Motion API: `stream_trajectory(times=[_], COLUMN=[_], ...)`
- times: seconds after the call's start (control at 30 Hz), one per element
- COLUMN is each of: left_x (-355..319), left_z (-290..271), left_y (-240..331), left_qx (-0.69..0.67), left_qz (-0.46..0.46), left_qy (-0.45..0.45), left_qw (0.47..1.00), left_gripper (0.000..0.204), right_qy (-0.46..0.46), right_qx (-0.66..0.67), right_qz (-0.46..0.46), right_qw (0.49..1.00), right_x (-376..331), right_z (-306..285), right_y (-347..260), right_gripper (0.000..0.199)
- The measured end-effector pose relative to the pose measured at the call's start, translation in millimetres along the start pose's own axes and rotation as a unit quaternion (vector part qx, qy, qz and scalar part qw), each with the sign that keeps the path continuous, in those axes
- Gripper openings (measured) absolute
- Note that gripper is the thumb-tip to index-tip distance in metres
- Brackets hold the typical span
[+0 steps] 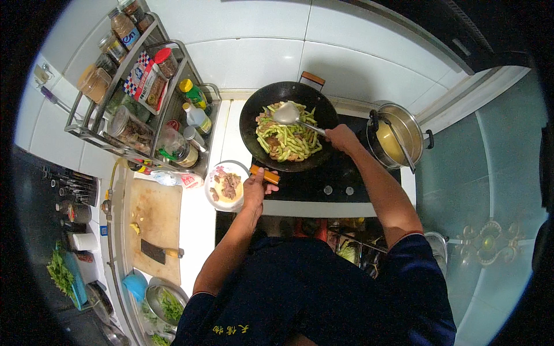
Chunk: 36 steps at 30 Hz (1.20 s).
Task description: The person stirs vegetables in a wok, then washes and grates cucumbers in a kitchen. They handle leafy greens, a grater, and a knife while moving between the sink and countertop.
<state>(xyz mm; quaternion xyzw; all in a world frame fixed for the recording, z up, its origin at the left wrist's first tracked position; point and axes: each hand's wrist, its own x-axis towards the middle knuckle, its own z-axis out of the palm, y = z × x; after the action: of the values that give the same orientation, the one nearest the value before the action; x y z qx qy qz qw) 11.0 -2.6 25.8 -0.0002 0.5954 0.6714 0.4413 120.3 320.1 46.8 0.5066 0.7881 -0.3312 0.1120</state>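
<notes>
1. Wooden handle (264, 173), on the near side of the wok (249, 124), is gripped by the left hand (254, 188), fingers curled round it;
2. at the wok's right rim, the metal ladle (286, 114) is clasped by the right hand (343, 138), fingers closed, forearm outstretched;
3. green strips (294, 145) are held in the wok, beneath the ladle;
4. brown pieces (231, 187) are held on a plate (209, 190) near-left of the wok; yellow liquid (389, 144), in a pot (418, 124) right of it.

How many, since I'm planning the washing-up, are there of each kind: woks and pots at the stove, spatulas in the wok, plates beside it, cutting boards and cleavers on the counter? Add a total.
Wok: 1
Pot: 1
Spatula: 1
Plate: 1
Cutting board: 1
Cleaver: 1
Total: 6
</notes>
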Motion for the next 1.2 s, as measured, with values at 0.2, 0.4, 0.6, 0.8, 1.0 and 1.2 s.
stream_trajectory(times=[0.2,0.4,0.6,0.8,1.0,1.2], left_x=[-1,6,6,6,3,7], left_z=[-4,4,-2,-1,1,-2], left_y=[0,-5,-7,-5,0,-7], left_qx=[-0.008,-0.018,-0.021,-0.02,-0.014,-0.031], left_qz=[-0.002,0.008,0.011,0.006,-0.007,0.004], left_qy=[0.011,-0.011,-0.013,-0.019,-0.016,-0.023], left_qw=[1.0,1.0,1.0,1.0,1.0,0.999], left_gripper=[0.042,0.04,0.037,0.037,0.038,0.039], right_qy=[0.041,0.242,0.24,0.31,0.265,0.218], right_qx=[-0.145,-0.207,-0.313,-0.303,-0.306,0.041], right_qz=[-0.066,-0.213,-0.328,-0.295,-0.231,-0.215], right_qw=[0.986,0.924,0.858,0.852,0.885,0.951], right_x=[-28,-53,-80,-73,-62,-93], right_z=[-39,-10,49,20,32,6], right_y=[20,-15,-24,-13,3,32], right_gripper=[0.043,0.033,0.041,0.037,0.035,0.041])
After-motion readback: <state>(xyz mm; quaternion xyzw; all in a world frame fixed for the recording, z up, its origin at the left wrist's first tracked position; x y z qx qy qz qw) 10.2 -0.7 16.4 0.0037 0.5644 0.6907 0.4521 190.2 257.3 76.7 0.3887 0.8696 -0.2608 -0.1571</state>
